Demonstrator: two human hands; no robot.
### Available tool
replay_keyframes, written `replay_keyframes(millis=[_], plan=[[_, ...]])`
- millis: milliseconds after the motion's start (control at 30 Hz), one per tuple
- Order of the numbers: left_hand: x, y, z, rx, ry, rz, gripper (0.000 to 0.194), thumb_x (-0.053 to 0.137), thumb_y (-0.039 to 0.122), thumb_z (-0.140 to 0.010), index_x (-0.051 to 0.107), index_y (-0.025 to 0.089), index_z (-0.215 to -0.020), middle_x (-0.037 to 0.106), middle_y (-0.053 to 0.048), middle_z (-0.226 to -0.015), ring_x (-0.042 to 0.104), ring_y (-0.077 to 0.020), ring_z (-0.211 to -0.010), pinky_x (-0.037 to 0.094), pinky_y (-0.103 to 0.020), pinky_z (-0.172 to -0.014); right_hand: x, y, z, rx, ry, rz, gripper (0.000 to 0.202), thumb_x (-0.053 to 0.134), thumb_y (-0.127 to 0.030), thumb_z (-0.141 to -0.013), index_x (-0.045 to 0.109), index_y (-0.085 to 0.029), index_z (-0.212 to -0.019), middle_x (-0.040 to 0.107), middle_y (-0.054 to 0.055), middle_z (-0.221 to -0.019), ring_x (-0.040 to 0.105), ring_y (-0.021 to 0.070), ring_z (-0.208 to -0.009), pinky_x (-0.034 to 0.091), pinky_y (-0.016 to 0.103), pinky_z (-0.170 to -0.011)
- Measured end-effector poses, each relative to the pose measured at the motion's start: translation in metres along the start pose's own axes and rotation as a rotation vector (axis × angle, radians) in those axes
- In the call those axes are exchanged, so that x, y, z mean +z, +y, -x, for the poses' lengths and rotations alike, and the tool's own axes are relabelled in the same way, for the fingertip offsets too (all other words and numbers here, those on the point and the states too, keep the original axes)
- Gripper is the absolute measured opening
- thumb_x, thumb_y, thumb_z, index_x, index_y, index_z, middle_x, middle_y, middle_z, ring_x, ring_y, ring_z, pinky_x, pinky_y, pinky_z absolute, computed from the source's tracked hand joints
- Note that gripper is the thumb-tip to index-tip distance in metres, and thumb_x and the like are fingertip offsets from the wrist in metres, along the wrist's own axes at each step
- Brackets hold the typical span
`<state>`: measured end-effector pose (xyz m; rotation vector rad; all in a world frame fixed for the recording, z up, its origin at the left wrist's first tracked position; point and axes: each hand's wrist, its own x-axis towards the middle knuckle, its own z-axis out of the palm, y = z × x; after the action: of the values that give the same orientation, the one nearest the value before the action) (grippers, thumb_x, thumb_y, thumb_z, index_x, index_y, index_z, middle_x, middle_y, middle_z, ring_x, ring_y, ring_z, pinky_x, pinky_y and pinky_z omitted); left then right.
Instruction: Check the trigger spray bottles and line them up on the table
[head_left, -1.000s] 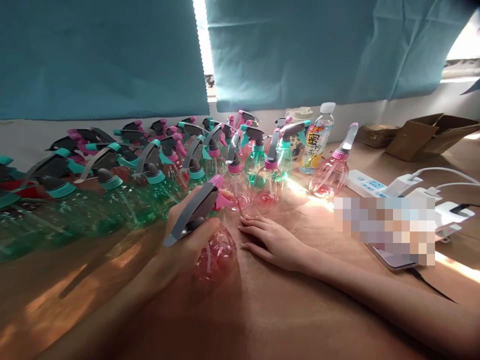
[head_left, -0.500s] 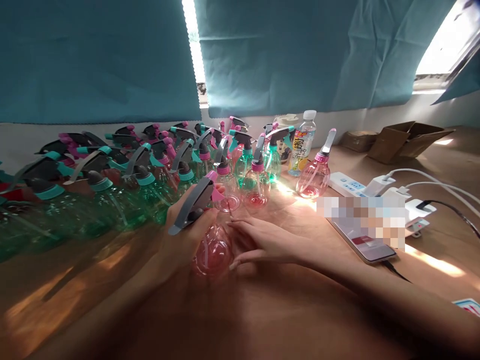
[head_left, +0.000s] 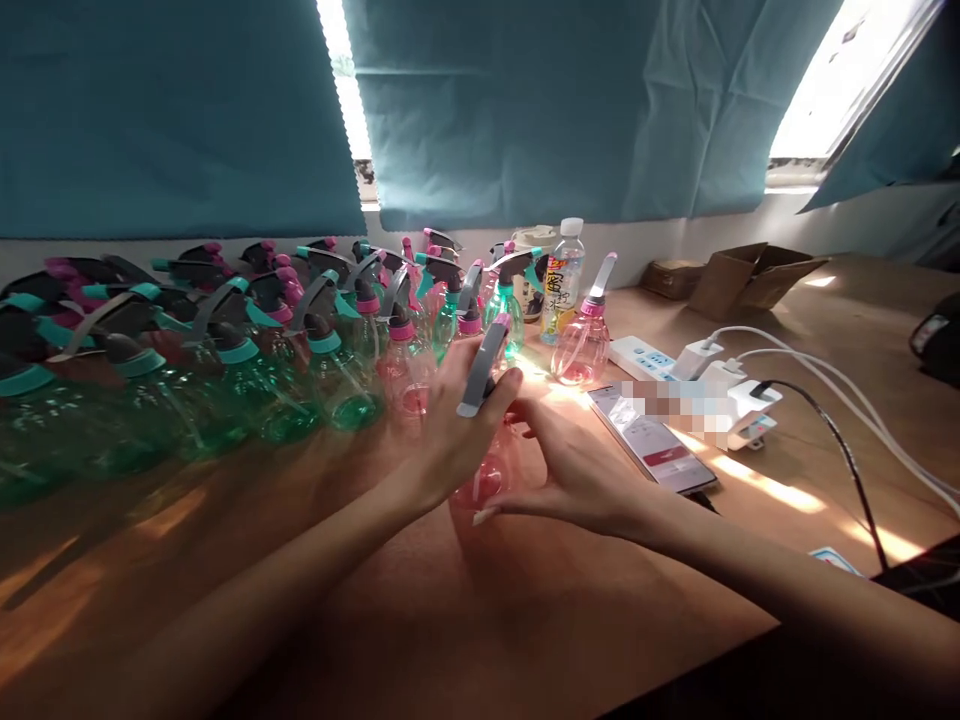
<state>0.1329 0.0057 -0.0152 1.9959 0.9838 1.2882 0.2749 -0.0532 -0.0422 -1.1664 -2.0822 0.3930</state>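
Observation:
A clear pink spray bottle [head_left: 486, 482] with a grey and pink trigger head stands on the brown table in front of me, partly covered by my hands. My left hand [head_left: 456, 425] is closed around its neck and trigger head from the left. From the right, my right hand [head_left: 581, 465] curves about the body, thumb low in front and fingers behind. Just behind my hands are a pink spray bottle [head_left: 405, 355] and another, mostly covered one [head_left: 470, 318]. A green spray bottle [head_left: 352, 385] stands to their left.
Rows of green and pink spray bottles [head_left: 247, 380] fill the left side. Rightward are a lone pink spray bottle [head_left: 581, 345], a drink bottle [head_left: 562, 285], a phone [head_left: 637, 440], a power strip [head_left: 637, 352] with white and black cables, and an open cardboard box [head_left: 739, 290].
My view has turned to the right. Both hands and the held spray bottle have shifted rightward relative to the bottles behind. The right hand's fingers now bend more around the bottle.

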Motion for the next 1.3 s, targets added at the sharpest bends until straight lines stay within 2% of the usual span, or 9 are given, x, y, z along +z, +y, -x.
replay_keyframes(millis=[133, 233, 300, 400, 500, 633, 800, 967, 1300], plan=[[0.031, 0.008, -0.011, 0.011, -0.050, 0.055, 0.014, 0.056, 0.030, -0.088, 0.056, 0.021, -0.097, 0.059, -0.003, -0.092, 0.056, -0.0184, -0.084, 0.045, -0.036, -0.080, -0.006, 0.017, 0.004, 0.087, 0.093, 0.158, 0.072, 0.068, -0.056, -0.078, 0.037, -0.022, -0.133, 0.058, 0.016, -0.126, 0.060, 0.0361, -0.107, 0.054, 0.049, -0.079], [0.045, 0.010, -0.023, 0.048, -0.127, 0.055, 0.016, 0.057, 0.031, -0.088, 0.054, 0.020, -0.099, 0.058, -0.005, -0.103, 0.057, -0.0210, -0.096, 0.045, -0.038, -0.086, -0.014, 0.027, 0.004, 0.121, 0.114, 0.223, 0.066, 0.065, -0.053, -0.081, 0.037, -0.022, -0.132, 0.058, 0.015, -0.124, 0.058, 0.0367, -0.109, 0.054, 0.049, -0.078], [0.049, 0.010, -0.029, 0.060, -0.190, 0.041, 0.027, 0.061, 0.033, -0.085, 0.052, 0.020, -0.106, 0.056, -0.008, -0.111, 0.056, -0.0237, -0.104, 0.046, -0.039, -0.089, -0.021, 0.033, 0.004, 0.131, 0.095, 0.246, 0.059, 0.063, -0.051, -0.083, 0.039, -0.023, -0.129, 0.058, 0.014, -0.121, 0.059, 0.0353, -0.108, 0.054, 0.050, -0.080], [0.045, 0.005, -0.030, 0.065, -0.248, -0.005, 0.054, 0.067, 0.037, -0.081, 0.042, 0.020, -0.126, 0.049, -0.012, -0.126, 0.051, -0.0286, -0.117, 0.043, -0.045, -0.098, -0.030, 0.046, 0.001, 0.082, 0.120, 0.293, 0.046, 0.063, -0.047, -0.084, 0.046, -0.022, -0.119, 0.057, 0.013, -0.113, 0.058, 0.0329, -0.105, 0.052, 0.051, -0.085], [0.033, -0.008, -0.017, 0.134, -0.248, -0.083, 0.061, 0.066, 0.036, -0.082, 0.035, 0.023, -0.133, 0.044, -0.012, -0.134, 0.042, -0.0294, -0.127, 0.037, -0.050, -0.106, -0.038, 0.063, -0.009, 0.071, 0.165, 0.378, 0.040, 0.064, -0.045, -0.082, 0.048, -0.021, -0.110, 0.055, 0.011, -0.105, 0.056, 0.0324, -0.101, 0.050, 0.052, -0.085], [0.015, -0.034, 0.011, 0.165, -0.254, -0.193, 0.048, 0.060, 0.027, -0.087, 0.038, 0.024, -0.129, 0.047, -0.009, -0.128, 0.047, -0.0246, -0.122, 0.040, -0.045, -0.105, -0.046, 0.079, -0.030, 0.146, 0.152, 0.438, 0.052, 0.070, -0.056, -0.073, 0.049, -0.021, -0.105, 0.054, 0.010, -0.098, 0.056, 0.0317, -0.093, 0.050, 0.050, -0.079], [0.000, -0.056, 0.030, 0.143, -0.371, -0.276, 0.037, 0.053, 0.022, -0.090, 0.041, 0.024, -0.125, 0.047, -0.008, -0.126, 0.048, -0.0244, -0.120, 0.044, -0.046, -0.103, -0.049, 0.087, -0.053, 0.224, 0.146, 0.431, 0.080, 0.070, -0.055, -0.071, 0.037, -0.014, -0.132, 0.056, 0.017, -0.107, 0.056, 0.0364, -0.100, 0.048, 0.049, -0.080], [-0.004, -0.059, 0.037, 0.093, -0.454, -0.256, 0.033, 0.051, 0.018, -0.089, 0.044, 0.020, -0.122, 0.049, -0.010, -0.122, 0.052, -0.0250, -0.116, 0.047, -0.047, -0.099, -0.049, 0.092, -0.071, 0.237, 0.094, 0.450, 0.089, 0.070, -0.054, -0.070, 0.035, -0.004, -0.135, 0.059, 0.023, -0.107, 0.056, 0.0397, -0.100, 0.046, 0.048, -0.079], [-0.001, -0.057, 0.046, 0.195, -0.523, -0.264, 0.032, 0.048, 0.015, -0.089, 0.048, 0.018, -0.121, 0.052, -0.011, -0.120, 0.055, -0.0226, -0.111, 0.051, -0.041, -0.095, -0.047, 0.094, -0.088, 0.339, 0.066, 0.576, 0.098, 0.074, -0.055, -0.068, 0.032, -0.002, -0.139, 0.063, 0.015, -0.084, 0.061, 0.0346, -0.079, 0.044, 0.038, -0.063]])
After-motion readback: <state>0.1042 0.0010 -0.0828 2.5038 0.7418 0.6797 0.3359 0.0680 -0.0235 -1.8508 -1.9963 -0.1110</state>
